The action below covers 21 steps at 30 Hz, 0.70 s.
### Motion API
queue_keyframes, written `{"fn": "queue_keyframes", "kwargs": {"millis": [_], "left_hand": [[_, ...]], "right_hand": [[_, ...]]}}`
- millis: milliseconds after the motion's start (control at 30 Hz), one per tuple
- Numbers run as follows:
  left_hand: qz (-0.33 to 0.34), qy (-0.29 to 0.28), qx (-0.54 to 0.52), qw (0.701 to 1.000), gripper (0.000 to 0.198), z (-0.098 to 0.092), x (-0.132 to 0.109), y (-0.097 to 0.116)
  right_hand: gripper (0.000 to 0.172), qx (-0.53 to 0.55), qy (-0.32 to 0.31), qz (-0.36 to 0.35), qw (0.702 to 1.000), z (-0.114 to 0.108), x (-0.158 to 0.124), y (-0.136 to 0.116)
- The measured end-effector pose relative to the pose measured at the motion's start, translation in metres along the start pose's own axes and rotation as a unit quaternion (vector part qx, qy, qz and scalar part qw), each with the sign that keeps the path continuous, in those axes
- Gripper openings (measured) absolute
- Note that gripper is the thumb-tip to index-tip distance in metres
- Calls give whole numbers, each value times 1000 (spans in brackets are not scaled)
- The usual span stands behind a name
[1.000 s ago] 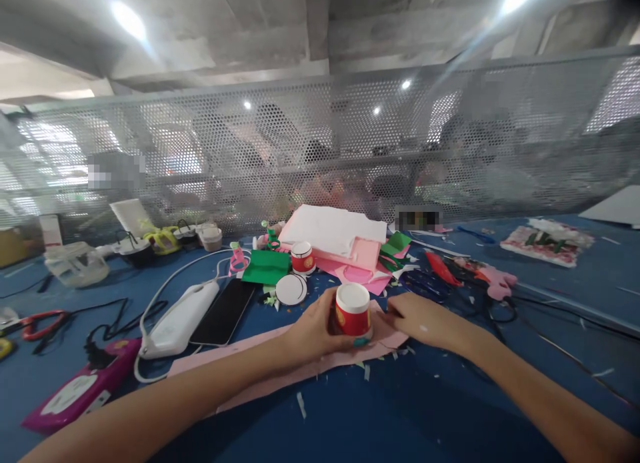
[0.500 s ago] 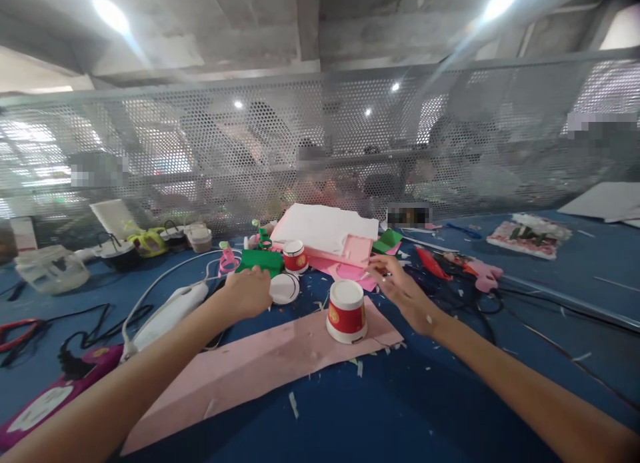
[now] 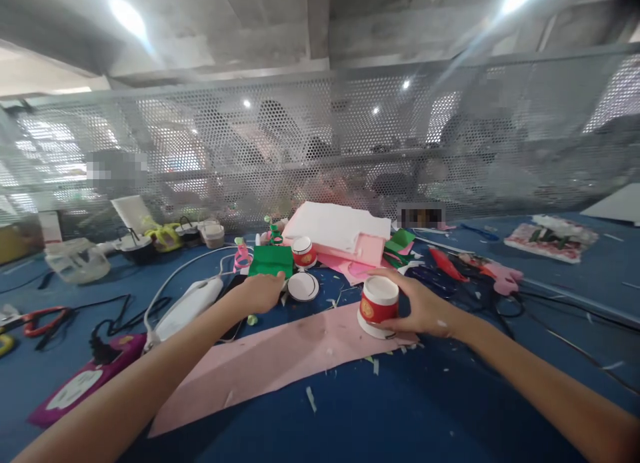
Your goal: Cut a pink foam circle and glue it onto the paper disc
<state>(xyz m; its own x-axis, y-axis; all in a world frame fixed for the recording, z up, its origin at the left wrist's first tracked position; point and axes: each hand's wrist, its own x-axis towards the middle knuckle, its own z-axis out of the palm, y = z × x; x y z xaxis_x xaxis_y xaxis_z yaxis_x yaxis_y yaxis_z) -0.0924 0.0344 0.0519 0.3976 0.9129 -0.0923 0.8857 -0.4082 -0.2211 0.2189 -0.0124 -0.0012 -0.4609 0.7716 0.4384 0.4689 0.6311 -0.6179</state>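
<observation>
My right hand [image 3: 425,306] is wrapped around an upside-down red and white paper cup [image 3: 379,306], thumb at the front and fingers behind. The cup is at the right end of a long pink paper strip [image 3: 280,356]. My left hand [image 3: 263,293] is closed, with fingers curled together; what they hold, if anything, is hidden. It hovers by a green folded sheet [image 3: 271,260] and a white round disc [image 3: 303,286]. Behind the disc stands a second red and white cup [image 3: 303,251]. Beneath my left wrist lies a small green piece [image 3: 253,320].
White sheets [image 3: 335,222] over pink paper lie at the back, before a perforated metal screen [image 3: 225,150]. To the left are a white power strip [image 3: 190,310], a purple device [image 3: 87,380] and a clear jar [image 3: 77,263]. A red-handled tool [image 3: 447,263] and cables lie right.
My right hand has closed around the cup, which has shifted right along the pink strip. My left hand stays near the green sheet. The view has turned slightly left.
</observation>
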Motion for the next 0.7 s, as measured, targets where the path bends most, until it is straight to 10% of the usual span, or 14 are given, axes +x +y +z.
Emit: {"fn": "queue_keyframes", "kwargs": {"millis": [133, 367, 533, 700], "left_hand": [[-10, -3, 57, 998, 37, -24, -20, 9], [-106, 220, 73, 967, 32, -49, -38, 46], [118, 411, -108, 897, 18, -19, -41, 88], [295, 431, -156, 839, 18, 18, -39, 112]], "right_hand": [[90, 23, 22, -2, 999, 1, 2, 6], [30, -35, 272, -40, 961, 3, 2, -8], [43, 100, 269, -38, 957, 11, -5, -32], [26, 165, 130, -81, 974, 17, -15, -54]]}}
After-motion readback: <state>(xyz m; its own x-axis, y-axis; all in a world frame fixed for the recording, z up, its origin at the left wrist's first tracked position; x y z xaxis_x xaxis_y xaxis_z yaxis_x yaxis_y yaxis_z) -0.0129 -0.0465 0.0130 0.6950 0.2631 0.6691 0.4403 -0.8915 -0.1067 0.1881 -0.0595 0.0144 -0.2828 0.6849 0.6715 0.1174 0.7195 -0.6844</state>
